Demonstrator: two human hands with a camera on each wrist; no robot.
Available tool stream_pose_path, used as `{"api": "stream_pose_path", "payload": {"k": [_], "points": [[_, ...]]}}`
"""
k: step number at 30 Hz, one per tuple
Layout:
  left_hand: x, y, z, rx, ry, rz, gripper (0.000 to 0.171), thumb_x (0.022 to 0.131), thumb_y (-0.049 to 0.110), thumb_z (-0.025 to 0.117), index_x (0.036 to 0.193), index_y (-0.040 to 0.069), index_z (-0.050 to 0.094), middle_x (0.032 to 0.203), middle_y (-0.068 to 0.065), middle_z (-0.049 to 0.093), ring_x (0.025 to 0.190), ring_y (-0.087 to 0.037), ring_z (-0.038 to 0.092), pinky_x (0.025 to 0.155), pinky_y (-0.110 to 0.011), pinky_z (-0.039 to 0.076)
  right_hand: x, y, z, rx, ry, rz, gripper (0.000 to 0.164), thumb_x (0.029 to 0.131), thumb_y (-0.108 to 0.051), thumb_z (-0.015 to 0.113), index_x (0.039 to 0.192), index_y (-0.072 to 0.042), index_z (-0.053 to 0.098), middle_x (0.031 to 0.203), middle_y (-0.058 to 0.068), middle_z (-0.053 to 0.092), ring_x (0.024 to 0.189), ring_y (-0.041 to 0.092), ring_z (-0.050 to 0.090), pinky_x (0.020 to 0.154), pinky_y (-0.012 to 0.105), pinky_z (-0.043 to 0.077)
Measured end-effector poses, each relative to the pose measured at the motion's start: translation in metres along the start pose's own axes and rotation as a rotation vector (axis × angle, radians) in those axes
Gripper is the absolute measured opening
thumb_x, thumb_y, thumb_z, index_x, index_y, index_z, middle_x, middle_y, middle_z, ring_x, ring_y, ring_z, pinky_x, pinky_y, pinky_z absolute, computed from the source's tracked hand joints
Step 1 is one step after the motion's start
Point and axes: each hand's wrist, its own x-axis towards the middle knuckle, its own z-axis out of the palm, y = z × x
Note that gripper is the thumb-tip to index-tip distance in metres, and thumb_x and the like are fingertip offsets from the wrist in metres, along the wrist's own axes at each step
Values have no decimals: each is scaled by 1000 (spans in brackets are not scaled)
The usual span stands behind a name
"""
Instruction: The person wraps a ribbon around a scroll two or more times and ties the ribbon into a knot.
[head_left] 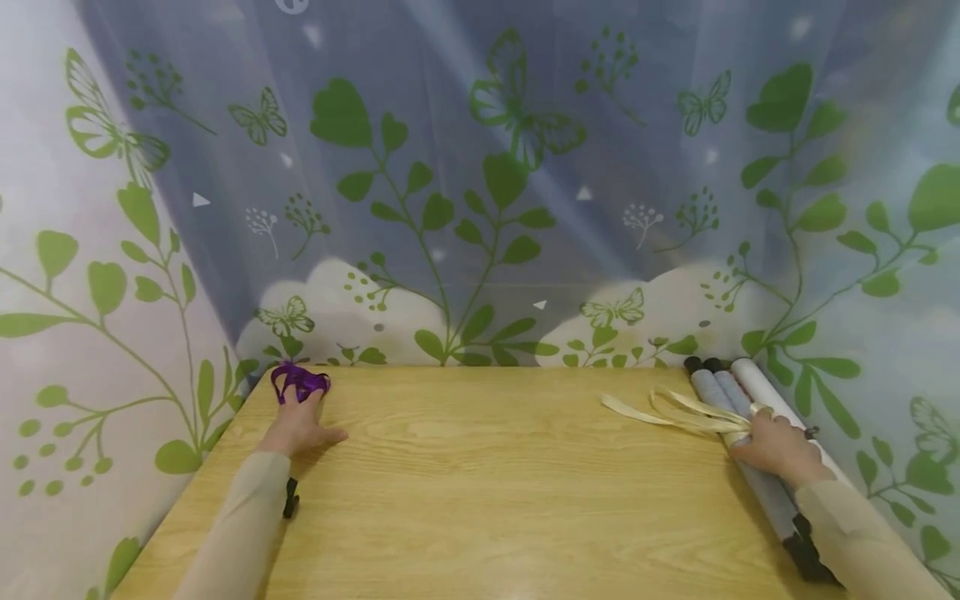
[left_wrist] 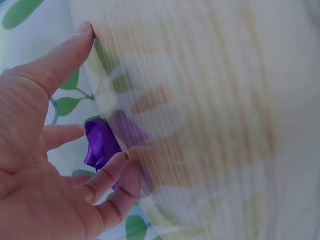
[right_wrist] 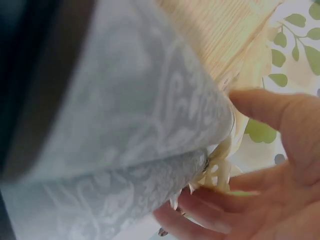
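Observation:
A bunched purple satin ribbon [head_left: 302,382] lies at the table's far left corner. My left hand [head_left: 298,423] reaches to it with fingers spread and the thumb held apart. In the left wrist view, fingertips [left_wrist: 131,167] are beside or touching the ribbon [left_wrist: 100,142]; no grip shows. On the right, my right hand [head_left: 783,446] rests over two grey patterned rolls [head_left: 765,487], where a cream ribbon [head_left: 693,415] crosses them. Its tails trail left. In the right wrist view, thumb and fingers stand apart around the rolls [right_wrist: 125,95], some fingertips hidden behind them.
A white roll [head_left: 772,392] lies along the right side of the grey ones. Black ends [head_left: 806,554] show on the grey rolls. The wood-grain table [head_left: 510,475] meets a leaf-and-butterfly curtain [head_left: 450,208] at the back and sides.

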Motion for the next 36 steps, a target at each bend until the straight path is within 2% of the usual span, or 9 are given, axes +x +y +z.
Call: {"api": "stream_pose_path", "payload": {"k": [3,5,12,17,21,25,32,34,36], "points": [[0,-1,1,14,-26,9,102,83,48,75,147,-13,25,144,-51,8,131,-70,16,104,-74,25,1,-6,4,9,88,1,51,90,-31,55,105,18,50,104,43,45,92,62,47,62,63,43],[0,0,1,23,-41,7,103,83,49,74,146,-16,24,143,-51,10,131,-70,15,104,-74,24,3,-12,6,10,119,2,49,91,-34,57,103,14,55,109,43,45,98,64,44,64,67,42],[1,2,0,-19,-79,-54,111,81,52,74,146,-18,19,145,-51,-9,131,-71,5,106,-74,20,4,-41,16,-23,147,-81,61,93,-37,58,126,14,52,129,43,42,115,64,36,83,82,30],[4,1,-2,-24,-108,-45,112,81,54,73,146,-19,17,147,-50,-8,131,-72,-2,106,-75,14,4,-62,28,-28,172,-142,54,92,-35,61,124,8,59,126,36,52,121,57,37,95,84,11],[6,2,-3,5,-114,-3,106,82,53,72,144,-19,25,148,-47,16,135,-68,4,109,-74,10,5,-79,37,-18,192,-206,43,90,-33,64,114,3,67,118,30,60,122,55,40,97,79,18],[8,3,-3,59,-96,35,93,82,53,73,129,-22,44,134,-41,43,133,-61,27,112,-68,16,6,-95,43,-5,188,-253,40,90,-31,66,114,1,68,116,26,62,117,52,47,93,74,28],[4,15,-2,58,-92,15,76,85,43,72,119,-21,52,129,-40,45,127,-66,29,108,-66,28,10,-117,51,52,173,-364,38,93,-26,64,114,5,67,111,24,68,103,43,63,87,57,49],[2,20,0,65,-88,31,60,85,38,72,106,-17,58,122,-37,50,121,-63,39,103,-64,36,10,-124,54,88,122,-369,37,95,-26,62,117,4,66,112,23,69,100,40,65,84,54,52],[0,26,3,81,-82,62,45,85,35,71,92,-9,60,108,-29,58,106,-52,53,95,-57,45,11,-130,56,111,82,-370,36,96,-25,60,118,2,66,111,20,70,97,35,67,81,51,53]]}}
